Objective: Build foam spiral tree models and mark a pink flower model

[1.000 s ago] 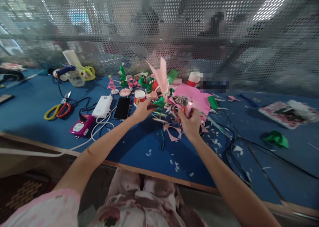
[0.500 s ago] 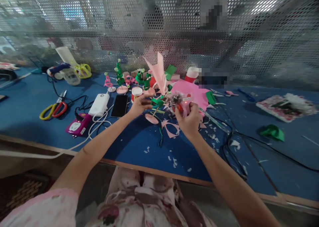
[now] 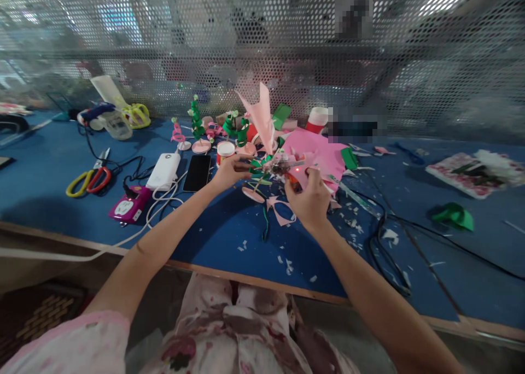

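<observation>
Glue gun (image 3: 297,169) moved nearer tree (image 3: 257,173), right grip (image 3: 308,200) clasping gun, left grip (image 3: 232,173) pinching tree

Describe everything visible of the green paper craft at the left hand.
The green paper craft has curled green strips on a thin stem with a flat, round pink base. It leans, base tilted, over the blue table at the fingertips of the left hand. A clear tool in the right hand overlaps it; contact unclear.

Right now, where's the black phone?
Head view, left of centre: the black phone lies on the blue table, between the white power bank and the left hand.
</observation>
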Motion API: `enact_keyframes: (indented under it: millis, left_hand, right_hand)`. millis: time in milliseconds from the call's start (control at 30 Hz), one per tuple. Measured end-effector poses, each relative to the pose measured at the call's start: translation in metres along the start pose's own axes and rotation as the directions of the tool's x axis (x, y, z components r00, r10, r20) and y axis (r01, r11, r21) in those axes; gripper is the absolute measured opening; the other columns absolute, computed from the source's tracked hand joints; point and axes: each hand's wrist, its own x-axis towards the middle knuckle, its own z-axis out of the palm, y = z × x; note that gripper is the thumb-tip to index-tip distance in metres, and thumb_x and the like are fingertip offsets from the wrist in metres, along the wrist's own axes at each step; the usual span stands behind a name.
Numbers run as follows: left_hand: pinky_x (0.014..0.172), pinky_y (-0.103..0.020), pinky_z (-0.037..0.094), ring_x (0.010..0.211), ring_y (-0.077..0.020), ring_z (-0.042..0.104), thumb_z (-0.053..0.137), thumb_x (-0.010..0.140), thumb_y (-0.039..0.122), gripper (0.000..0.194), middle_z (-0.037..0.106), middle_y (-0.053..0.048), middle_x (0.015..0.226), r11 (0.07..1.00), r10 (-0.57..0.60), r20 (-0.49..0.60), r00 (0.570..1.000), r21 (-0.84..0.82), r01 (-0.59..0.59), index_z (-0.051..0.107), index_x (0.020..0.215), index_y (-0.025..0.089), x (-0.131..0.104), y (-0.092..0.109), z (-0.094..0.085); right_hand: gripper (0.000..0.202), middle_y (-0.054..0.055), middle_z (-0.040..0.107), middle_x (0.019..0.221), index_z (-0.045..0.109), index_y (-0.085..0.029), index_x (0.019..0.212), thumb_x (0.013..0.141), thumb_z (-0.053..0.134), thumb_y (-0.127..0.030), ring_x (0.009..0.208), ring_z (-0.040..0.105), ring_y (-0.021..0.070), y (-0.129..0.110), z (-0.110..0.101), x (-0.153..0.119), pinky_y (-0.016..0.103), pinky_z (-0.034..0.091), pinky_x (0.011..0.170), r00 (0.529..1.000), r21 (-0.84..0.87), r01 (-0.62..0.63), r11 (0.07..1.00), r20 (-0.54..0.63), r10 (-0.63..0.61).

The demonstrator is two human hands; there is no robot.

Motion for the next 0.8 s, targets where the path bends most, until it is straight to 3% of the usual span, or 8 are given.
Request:
enact_keyframes:
  millis: [300,467,800]
  left_hand:
    - [0.069,-0.030,0.054,0.064,-0.0103,0.063,0.057,0.054,-0.006,0.051,0.069,-0.004,0.079,0.994,-0.072,-0.007,0.997,-0.077,0.071,0.058,0.102,0.011,-0.0037,0.0045,0.0026]
    - [0.066,-0.027,0.055,0.059,-0.0082,0.060,0.060,0.053,-0.005,0.046,0.064,0.002,0.065,0.995,-0.047,-0.016,0.999,-0.086,0.045,0.059,0.096,0.010,-0.0039,0.0038,0.0039]
    - [0.063,-0.025,0.055,0.056,-0.0060,0.057,0.066,0.052,0.001,0.046,0.061,0.004,0.066,0.996,0.011,-0.020,1.000,-0.084,-0.013,0.058,0.096,0.012,-0.0048,0.0012,0.0056]
  right_hand:
    - [0.030,0.015,0.064,0.087,0.051,-0.015,0.095,0.076,0.050,-0.037,0.077,0.062,0.0281,-0.0030,-0.0007,-0.0008,0.039,0.047,0.063,1.000,0.011,-0.018,1.000,0.013,0.017]
    - [0.032,0.018,0.063,0.091,0.051,-0.012,0.098,0.078,0.049,-0.038,0.081,0.062,0.0304,-0.0027,0.0007,-0.0020,0.040,0.047,0.063,0.999,0.011,-0.019,1.000,0.048,0.019]
    - [0.031,0.014,0.064,0.089,0.051,-0.015,0.098,0.077,0.051,-0.038,0.080,0.062,0.0276,-0.0015,0.0029,-0.0032,0.038,0.048,0.063,0.999,0.044,-0.028,0.999,0.030,0.026]
